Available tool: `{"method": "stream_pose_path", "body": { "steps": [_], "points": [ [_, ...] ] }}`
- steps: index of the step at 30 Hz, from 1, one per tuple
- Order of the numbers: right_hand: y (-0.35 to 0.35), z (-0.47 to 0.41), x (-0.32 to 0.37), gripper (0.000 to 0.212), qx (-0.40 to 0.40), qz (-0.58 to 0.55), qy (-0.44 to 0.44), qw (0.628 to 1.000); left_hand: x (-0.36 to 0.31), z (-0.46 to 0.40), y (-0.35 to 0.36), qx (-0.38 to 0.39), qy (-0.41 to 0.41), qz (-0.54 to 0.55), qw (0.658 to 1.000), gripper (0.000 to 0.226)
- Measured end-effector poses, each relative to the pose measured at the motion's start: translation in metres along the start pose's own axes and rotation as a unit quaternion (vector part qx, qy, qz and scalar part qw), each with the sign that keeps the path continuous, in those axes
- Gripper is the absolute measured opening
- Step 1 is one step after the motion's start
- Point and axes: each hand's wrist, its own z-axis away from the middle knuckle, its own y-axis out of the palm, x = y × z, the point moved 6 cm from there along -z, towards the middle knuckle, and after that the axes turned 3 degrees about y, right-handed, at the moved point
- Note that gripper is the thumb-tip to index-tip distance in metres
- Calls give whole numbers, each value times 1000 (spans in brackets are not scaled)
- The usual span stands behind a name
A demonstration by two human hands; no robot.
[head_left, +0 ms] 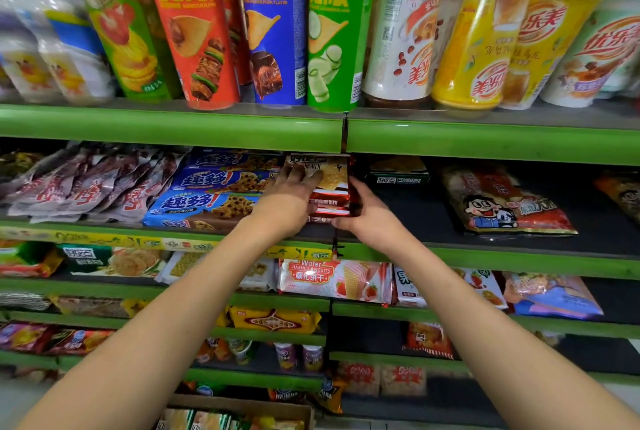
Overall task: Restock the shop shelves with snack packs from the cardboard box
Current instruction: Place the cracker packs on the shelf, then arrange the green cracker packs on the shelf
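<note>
Both hands are at a stack of red packs (332, 194) on the second shelf (485, 251), right where two shelf sections meet. The left hand (291, 199) lies on the stack's left side with fingers stretched up over the top pack's face. The right hand (372, 216) cups the stack's right edge and lower corner, thumb against the side; whether it truly clamps the packs or only steadies them cannot be told.

Touching the stack on its left are blue cookie packs (207, 201), piled in overlapping layers, and further left of those a row of leaning maroon pouches (86, 183). Just right of the stack, further back, lies a dark green pack (398, 173). Well to the stack's right lies a cartoon bag (502, 204), with bare dark shelf between.

Above the stack, the green shelf lip (173, 126) hangs low over the top pack, carrying chip tubes (273, 24) and cup drinks (478, 38). Below the stack, a wafer pack (329, 279) lies on the next shelf. Far below, at the frame's bottom edge, the cardboard box (242, 407) holds more packs.
</note>
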Motion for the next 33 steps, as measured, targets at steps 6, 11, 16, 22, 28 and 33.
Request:
{"method": "stream_pose_path", "body": {
  "steps": [6, 11, 16, 22, 28, 33],
  "points": [
    [-8, -6, -2, 85, -40, 47, 14, 998, -4, -1, -3, 9, 13, 14, 1000, 73],
    [-3, 1, -7, 77, -40, 21, -16, 999, 0, 19, -8, 16, 19, 37, 999, 72],
    [-12, 16, -3, 72, -85, -30, -47, 995, -11, 41, -26, -84, -52, 195, 976, 61],
    [13, 93, -34, 32, -95, -110, -79, 986, -9, 143, 24, -132, -102, 304, 938, 29],
    [115, 147, -85, 18, 102, -77, -5, 992, 28, 254, 153, 35, -211, 361, 908, 18],
    [219, 162, -130, 22, 201, -38, 82, 975, 87, 330, 249, 94, -317, 397, 856, 26]
  ]
}}
